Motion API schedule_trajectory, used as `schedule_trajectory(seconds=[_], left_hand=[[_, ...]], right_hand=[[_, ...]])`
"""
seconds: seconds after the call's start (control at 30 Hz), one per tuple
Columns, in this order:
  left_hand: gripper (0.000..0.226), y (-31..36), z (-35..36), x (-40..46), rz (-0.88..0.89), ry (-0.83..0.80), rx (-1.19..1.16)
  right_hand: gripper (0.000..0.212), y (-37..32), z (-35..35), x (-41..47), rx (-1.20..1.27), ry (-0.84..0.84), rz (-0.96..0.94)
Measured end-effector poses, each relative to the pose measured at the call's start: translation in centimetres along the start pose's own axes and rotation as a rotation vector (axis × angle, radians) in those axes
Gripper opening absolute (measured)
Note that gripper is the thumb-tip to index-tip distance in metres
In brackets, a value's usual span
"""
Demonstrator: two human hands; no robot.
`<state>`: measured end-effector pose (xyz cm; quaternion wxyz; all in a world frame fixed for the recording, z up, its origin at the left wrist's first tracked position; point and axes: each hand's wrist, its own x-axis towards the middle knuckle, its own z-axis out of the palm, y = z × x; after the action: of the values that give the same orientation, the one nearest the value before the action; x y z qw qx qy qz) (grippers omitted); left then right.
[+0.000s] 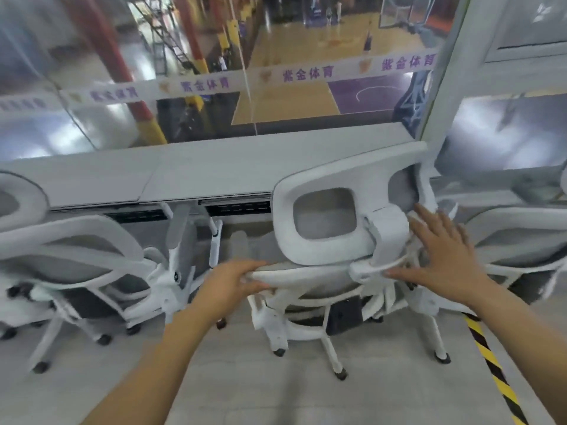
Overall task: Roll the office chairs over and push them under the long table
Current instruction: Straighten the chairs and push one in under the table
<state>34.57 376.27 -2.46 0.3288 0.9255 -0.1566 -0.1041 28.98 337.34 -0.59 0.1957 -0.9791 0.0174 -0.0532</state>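
Observation:
A white office chair (325,210) with grey mesh and a headrest stands in front of me, its back toward me, at the edge of the long grey table (184,176). My left hand (236,280) grips the top left edge of its backrest. My right hand (441,256) lies with fingers spread and straight against the right side of the backrest, beside the headrest bracket. The chair's wheeled base (306,335) stands on the floor below my hands.
Another white chair (76,259) sits to the left at the table, a third (518,240) to the right. A glass wall (276,72) runs behind the table. Yellow-black tape (494,369) marks the floor at right. A white pillar (445,72) rises behind the table's right end.

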Motion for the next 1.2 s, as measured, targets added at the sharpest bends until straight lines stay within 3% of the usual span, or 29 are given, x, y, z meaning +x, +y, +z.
schedule_trajectory(seconds=[0.17, 0.5, 0.67, 0.83, 1.2], left_hand=[[0.034, -1.2, -1.0, -1.9, -0.068, 0.181, 0.028], [0.069, -3.6, -0.4, -3.9, -0.083, 0.349, -0.067], [0.069, -7.2, -2.2, -4.0, -0.081, 0.427, -0.104], [0.066, -10.4, -3.5, -3.3, 0.043, 0.458, -0.11], [0.068, -15.2, -5.4, -1.1, 0.089, 0.555, -0.312]], right_hand=[[0.103, 0.0, 1.0, 0.6, 0.025, 0.047, -0.084], [0.094, -4.2, 4.4, -1.5, 0.063, 0.184, -0.11], [0.091, -9.1, 6.5, -2.2, 0.091, 0.205, -0.073], [0.089, -13.2, 8.5, -1.7, 0.099, 0.229, -0.045], [0.093, -17.6, 9.6, 1.7, 0.046, 0.222, -0.028]])
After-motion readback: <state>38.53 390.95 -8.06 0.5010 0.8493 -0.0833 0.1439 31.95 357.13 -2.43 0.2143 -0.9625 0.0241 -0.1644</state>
